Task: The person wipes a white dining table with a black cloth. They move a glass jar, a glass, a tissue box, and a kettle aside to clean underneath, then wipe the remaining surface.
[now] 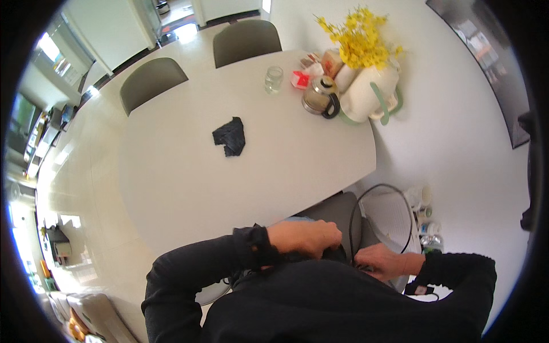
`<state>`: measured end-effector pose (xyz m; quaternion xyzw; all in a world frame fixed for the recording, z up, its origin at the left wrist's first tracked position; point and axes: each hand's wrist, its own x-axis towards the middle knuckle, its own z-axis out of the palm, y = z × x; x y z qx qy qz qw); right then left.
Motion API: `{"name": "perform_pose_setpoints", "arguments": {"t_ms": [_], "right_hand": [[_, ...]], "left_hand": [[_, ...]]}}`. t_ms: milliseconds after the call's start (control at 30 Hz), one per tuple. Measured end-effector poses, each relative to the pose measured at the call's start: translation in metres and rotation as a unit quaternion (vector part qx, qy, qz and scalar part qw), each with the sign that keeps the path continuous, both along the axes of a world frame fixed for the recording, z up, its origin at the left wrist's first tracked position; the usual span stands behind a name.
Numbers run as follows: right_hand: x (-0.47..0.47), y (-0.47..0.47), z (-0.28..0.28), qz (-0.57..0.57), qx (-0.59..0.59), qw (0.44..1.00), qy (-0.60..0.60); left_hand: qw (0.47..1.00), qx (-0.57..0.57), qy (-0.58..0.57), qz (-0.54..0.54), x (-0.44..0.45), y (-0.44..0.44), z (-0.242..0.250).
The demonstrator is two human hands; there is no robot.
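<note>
Close to my body, below the table's near edge, my left hand (306,237) has its fingers curled over something dark at my waist; what it holds, if anything, is hidden. To its right, my right hand (379,260) is bent beside a thin black cable (401,192), which loops up above it; a small item lies partly hidden at its fingers. A crumpled piece of black cloth or plastic (231,136) lies on the white table (180,180), away from both hands.
A glass jar (273,79), a glass pot with a black handle (319,96), a red and white packet (300,79) and a white pitcher (371,92) with yellow flowers (362,36) stand at the table's right end. Two chairs (246,42) are at the far side. Bottles (431,242) stand near the wall.
</note>
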<state>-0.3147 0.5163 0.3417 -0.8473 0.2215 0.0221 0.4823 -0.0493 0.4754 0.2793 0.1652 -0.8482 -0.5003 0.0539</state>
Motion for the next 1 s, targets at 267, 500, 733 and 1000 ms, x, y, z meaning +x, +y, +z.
{"name": "perform_pose_setpoints", "arguments": {"t_ms": [267,500,733,1000], "right_hand": [[0.009,0.002,-0.003,0.041,-0.092,0.988,0.118],[0.018,0.012,-0.007,-0.025,-0.16,0.965,0.207],[0.028,0.021,-0.011,-0.141,-0.161,0.937,0.276],[0.031,0.013,-0.023,-0.392,0.069,0.867,0.301]], "left_hand": [[0.986,-0.121,0.086,0.07,-0.021,-0.004,-0.006],[0.976,-0.165,0.085,0.114,-0.03,0.003,-0.014],[0.971,-0.185,0.09,0.122,-0.03,0.007,-0.014],[0.965,-0.218,0.07,0.126,-0.032,0.007,-0.016]]}}
